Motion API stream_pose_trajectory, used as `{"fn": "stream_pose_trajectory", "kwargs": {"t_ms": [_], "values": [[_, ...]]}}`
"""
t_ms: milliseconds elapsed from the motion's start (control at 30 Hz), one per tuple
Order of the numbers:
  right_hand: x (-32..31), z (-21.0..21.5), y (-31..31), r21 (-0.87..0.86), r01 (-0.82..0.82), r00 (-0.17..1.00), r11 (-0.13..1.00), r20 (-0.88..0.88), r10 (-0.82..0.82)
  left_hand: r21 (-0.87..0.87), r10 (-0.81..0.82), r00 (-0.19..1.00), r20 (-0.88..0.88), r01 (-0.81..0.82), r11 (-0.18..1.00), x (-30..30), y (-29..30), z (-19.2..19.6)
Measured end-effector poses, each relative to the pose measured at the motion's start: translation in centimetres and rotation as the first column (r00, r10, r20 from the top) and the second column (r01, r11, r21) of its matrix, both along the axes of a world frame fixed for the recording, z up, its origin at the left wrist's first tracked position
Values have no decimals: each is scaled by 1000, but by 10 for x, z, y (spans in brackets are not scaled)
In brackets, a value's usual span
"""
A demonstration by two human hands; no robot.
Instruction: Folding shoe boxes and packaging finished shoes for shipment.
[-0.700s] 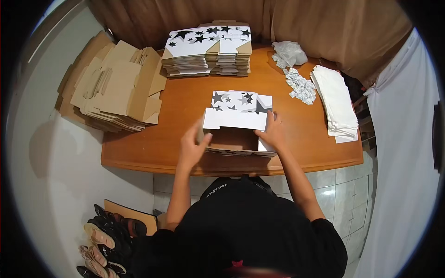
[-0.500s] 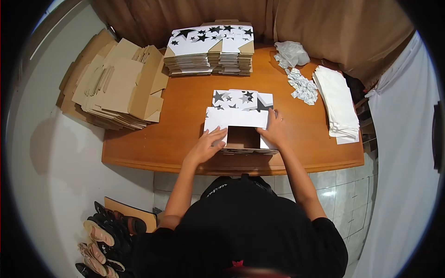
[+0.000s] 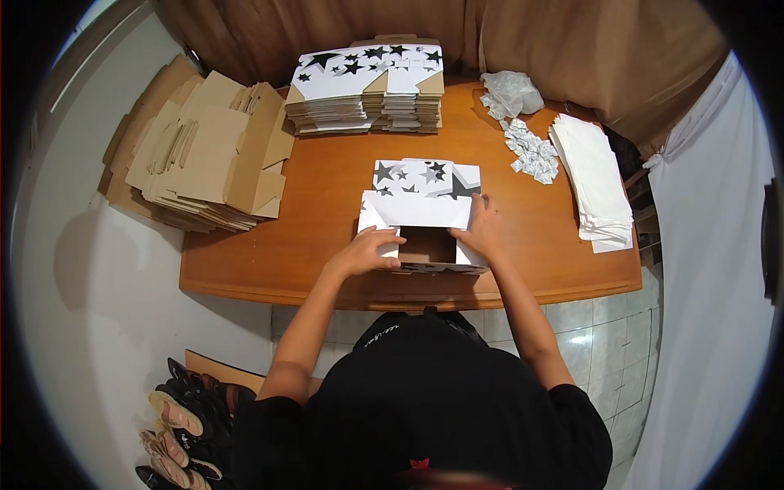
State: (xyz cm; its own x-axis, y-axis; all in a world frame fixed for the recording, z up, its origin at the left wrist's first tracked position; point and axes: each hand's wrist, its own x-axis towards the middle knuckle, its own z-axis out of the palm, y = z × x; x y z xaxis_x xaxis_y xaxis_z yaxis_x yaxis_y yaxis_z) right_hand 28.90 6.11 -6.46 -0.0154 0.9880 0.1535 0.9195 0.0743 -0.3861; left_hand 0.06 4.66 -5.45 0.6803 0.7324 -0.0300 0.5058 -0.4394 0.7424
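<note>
Head view, looking straight down: the box (image 3: 425, 220) sits mid-frame near the front edge of the table (image 3: 327, 204), half folded, white with black stars outside, brown cardboard inside. The left hand (image 3: 365, 251) is curled over the box's left wall, fingers pressing down on the rim. The right hand (image 3: 482, 229) lies flatter against the right wall, fingers spread along the white flap. Neither is really clenched, more pushing and holding the panels in place.

Looks to me like the folding is mid-way: side walls up, the open cavity showing between the hands, the starred lid panel lying flat behind it toward the top of the frame. I'd guess the next move needs both walls kept square while a flap gets tucked in, so the hands can't let go at the same time.

Around it: a stack of flat starred blanks (image 3: 367, 90) at top centre, a pile of plain brown cardboard (image 3: 204, 155) hanging off the table's upper left, a heap of white sheets (image 3: 592, 175) at right, small folded paper bits (image 3: 529, 151) and a crumpled plastic bag (image 3: 510, 90) beside them. Shoes (image 3: 184, 425) on the floor at lower left. Nothing sits close enough to the box to get in the way.
</note>
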Motion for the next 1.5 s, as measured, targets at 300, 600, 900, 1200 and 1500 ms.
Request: {"fn": "stream_pose_trajectory", "kwargs": {"t_ms": [300, 600, 900, 1200, 1500], "values": [[31, -10, 10, -78, -101, 704, 992, -711, 15, 48, 542, 773, 331, -587, 808, 31, -2, -6], [4, 0, -13, -113, -12, 969, 993, -246, -16, 122, 827, 537, -165, -821, 557, 65, -1, 2], [-14, 15, -17, -152, 64, 998, 986, -16, -67, 257, 821, 489, -295, -787, 561, 69, 1, -5], [-4, 0, -3, 71, -166, 951, 984, 276, 140, -255, 795, 607, -2, -769, 587, -2, -9, -29], [8, 6, 5, 130, -341, 939, 931, 84, 333, -814, 943, 318, 98, -519, 259, 13, -50, -14]]}}
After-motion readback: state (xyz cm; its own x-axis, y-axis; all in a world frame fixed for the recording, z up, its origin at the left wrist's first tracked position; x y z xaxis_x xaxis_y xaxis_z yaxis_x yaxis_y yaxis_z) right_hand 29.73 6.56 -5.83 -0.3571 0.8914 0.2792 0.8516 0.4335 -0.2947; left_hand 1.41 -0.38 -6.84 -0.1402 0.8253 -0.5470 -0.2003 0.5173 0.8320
